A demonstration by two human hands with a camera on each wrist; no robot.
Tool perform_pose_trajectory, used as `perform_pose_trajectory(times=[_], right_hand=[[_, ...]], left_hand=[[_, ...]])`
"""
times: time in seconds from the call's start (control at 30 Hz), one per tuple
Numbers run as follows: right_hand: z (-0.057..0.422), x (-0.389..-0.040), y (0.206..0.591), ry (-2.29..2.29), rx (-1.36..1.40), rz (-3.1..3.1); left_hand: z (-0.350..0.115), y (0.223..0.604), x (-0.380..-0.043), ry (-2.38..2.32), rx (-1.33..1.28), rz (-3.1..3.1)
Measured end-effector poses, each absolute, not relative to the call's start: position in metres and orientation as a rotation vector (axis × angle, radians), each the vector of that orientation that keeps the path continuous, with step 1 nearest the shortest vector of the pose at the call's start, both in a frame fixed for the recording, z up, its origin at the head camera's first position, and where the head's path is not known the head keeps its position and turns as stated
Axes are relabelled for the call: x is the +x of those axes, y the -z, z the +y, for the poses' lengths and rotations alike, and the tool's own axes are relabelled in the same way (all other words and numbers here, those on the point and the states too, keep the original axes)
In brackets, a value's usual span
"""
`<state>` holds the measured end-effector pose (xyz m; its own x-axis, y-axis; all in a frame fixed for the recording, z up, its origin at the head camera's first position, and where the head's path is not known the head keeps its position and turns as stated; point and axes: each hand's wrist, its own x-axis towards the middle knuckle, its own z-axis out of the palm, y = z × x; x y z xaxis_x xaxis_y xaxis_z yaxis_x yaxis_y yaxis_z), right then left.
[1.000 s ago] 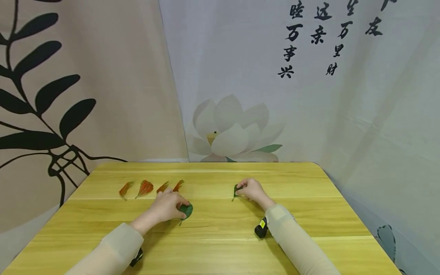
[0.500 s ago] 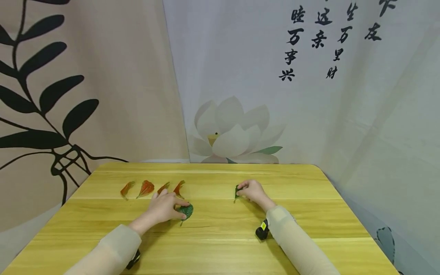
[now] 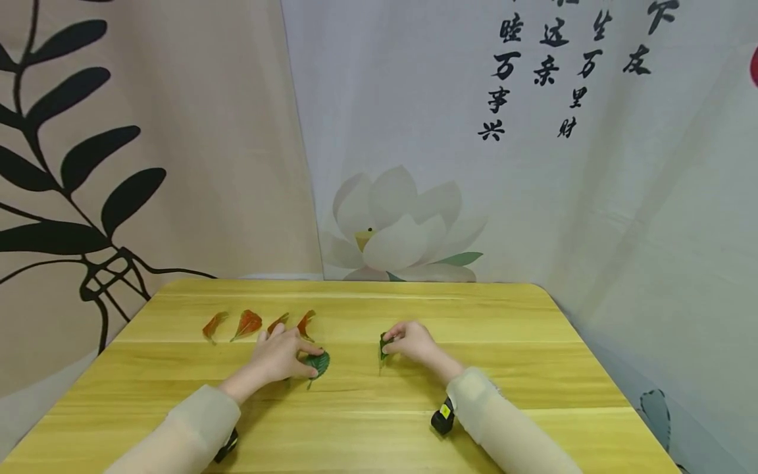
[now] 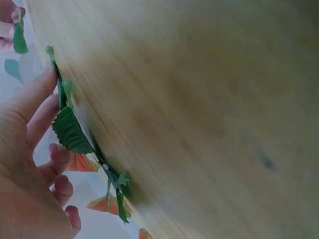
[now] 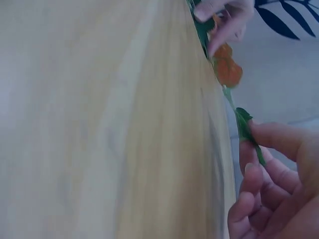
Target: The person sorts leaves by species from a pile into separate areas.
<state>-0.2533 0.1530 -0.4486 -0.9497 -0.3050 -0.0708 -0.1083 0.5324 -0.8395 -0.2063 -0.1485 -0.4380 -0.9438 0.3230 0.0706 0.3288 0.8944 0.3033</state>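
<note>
My left hand (image 3: 278, 355) rests low over the table, thumb and index finger pinching a green serrated leaf (image 3: 320, 363) at its edge. More green leaves (image 4: 119, 189) lie beneath that hand, as the left wrist view shows; from the head they are mostly covered. My right hand (image 3: 411, 343) pinches another green leaf (image 5: 243, 122) between thumb and fingertips, its stem hanging down, to the right of the left hand. In the right wrist view the other fingers are loosely curled. Beyond the left hand several orange-red leaves (image 3: 247, 323) lie in a row, one partly behind its fingers.
The wooden table (image 3: 379, 434) has a rounded far edge, with a printed fabric backdrop (image 3: 533, 217) behind it. A black device (image 3: 443, 418) with a yellow patch sits under the right wrist, and a similar black device (image 3: 227, 447) under the left.
My right hand has moved left and toward me with its green leaf, closer to the left hand. The left hand stays nearly still on its leaf.
</note>
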Motion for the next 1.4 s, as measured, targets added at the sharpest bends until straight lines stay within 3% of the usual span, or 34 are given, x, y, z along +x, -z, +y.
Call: perform_pose_trajectory(times=[0.73,1.4], right_hand=[[0.092,-0.239,0.450,1.235,-0.578,2.600],[0.077,-0.241,0.452,1.044,-0.665,2.646]], left_hand=[[-0.142,0.429,-0.201,0.479,-0.485,-3.088],[-0.142,0.432,-0.203,0.460,-0.423,-3.103]])
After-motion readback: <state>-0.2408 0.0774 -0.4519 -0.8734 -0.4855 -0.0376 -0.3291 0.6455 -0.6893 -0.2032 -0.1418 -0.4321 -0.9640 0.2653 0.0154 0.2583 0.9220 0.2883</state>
